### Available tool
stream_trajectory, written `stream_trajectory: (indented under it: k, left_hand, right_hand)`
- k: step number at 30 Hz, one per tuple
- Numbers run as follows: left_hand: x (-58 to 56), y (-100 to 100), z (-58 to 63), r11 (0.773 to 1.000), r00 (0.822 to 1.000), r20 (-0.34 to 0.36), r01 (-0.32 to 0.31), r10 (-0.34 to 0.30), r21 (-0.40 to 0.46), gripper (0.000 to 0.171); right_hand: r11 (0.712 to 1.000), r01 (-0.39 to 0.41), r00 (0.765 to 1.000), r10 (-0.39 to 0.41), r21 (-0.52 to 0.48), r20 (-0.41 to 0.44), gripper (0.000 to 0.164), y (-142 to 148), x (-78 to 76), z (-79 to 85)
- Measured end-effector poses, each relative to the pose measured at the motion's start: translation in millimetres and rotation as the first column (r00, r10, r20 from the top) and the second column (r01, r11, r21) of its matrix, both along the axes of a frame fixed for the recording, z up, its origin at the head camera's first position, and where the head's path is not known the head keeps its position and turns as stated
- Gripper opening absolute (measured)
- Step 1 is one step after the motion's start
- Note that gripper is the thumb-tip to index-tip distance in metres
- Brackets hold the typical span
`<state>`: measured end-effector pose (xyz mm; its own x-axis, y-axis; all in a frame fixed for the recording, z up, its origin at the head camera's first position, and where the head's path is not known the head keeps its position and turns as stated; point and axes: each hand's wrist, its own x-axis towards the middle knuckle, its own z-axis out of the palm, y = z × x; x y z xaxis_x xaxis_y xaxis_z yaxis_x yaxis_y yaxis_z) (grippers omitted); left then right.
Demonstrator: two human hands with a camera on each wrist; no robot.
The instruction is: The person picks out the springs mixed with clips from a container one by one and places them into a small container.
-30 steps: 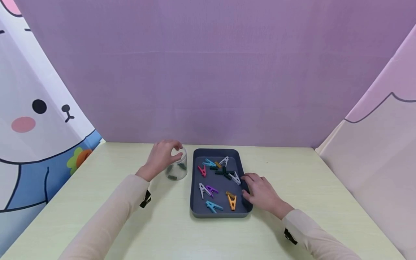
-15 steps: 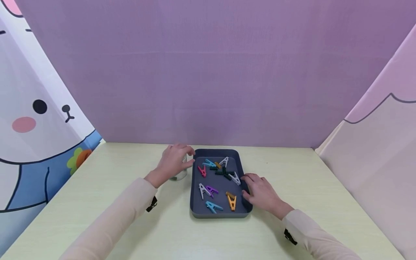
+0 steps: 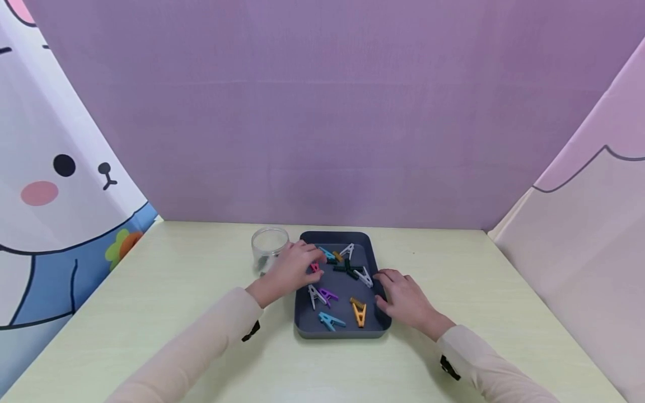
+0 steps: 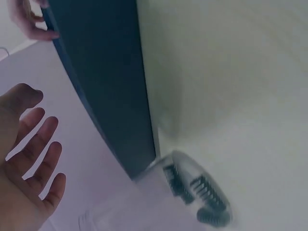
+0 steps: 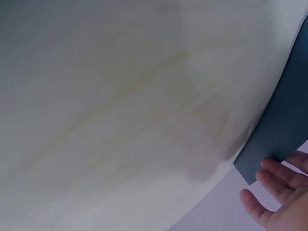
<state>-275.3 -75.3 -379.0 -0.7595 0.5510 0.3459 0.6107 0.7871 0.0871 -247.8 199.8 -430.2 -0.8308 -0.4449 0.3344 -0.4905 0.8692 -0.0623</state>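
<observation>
My left hand (image 3: 294,266) reaches over the left side of a dark grey tray (image 3: 347,330), fingers loosely spread and nothing between them. It partly covers a red clothespin (image 3: 314,267) and a light blue clothespin (image 3: 326,253). In the left wrist view, the left hand (image 4: 29,163) appears with fingers apart beside the tray wall (image 4: 106,86). My right hand (image 3: 407,296) rests at the tray's right rim with relaxed fingers; in the right wrist view its fingertips (image 5: 274,166) lie against the outer wall. Left of the tray stands a clear jar (image 3: 258,258), holding dark ridged pieces (image 4: 209,192).
Inside the tray lie a purple clothespin (image 3: 328,295), an orange clothespin (image 3: 359,315), white clothespins (image 3: 364,277), a blue clothespin (image 3: 331,321) and several dark green ridged pieces (image 3: 347,268). A purple cloth (image 3: 322,112) hangs behind the pale table (image 3: 478,291).
My left hand has moved from above the jar rightward and nearer, to over the tray's left side. The jar's mouth is uncovered now. My right hand has stayed at the tray's rim.
</observation>
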Motion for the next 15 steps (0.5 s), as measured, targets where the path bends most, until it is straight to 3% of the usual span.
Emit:
stream_trajectory:
  k: [6,15]
  left_hand:
    - [5.1,12.0,-10.7,0.998,0.998,0.03,0.061,-0.061,0.003,0.023]
    - [12.2,31.3,-21.7,0.994,0.992,0.078,0.1,-0.096,-0.053,0.025]
  right_hand:
    - [1.0,0.001,1.0,-0.001,-0.004,-0.003,0.042,-0.6,0.2,-0.1]
    - [1.0,0.009,1.0,-0.009,0.003,0.003,0.042,-1.5,0.2,-0.6]
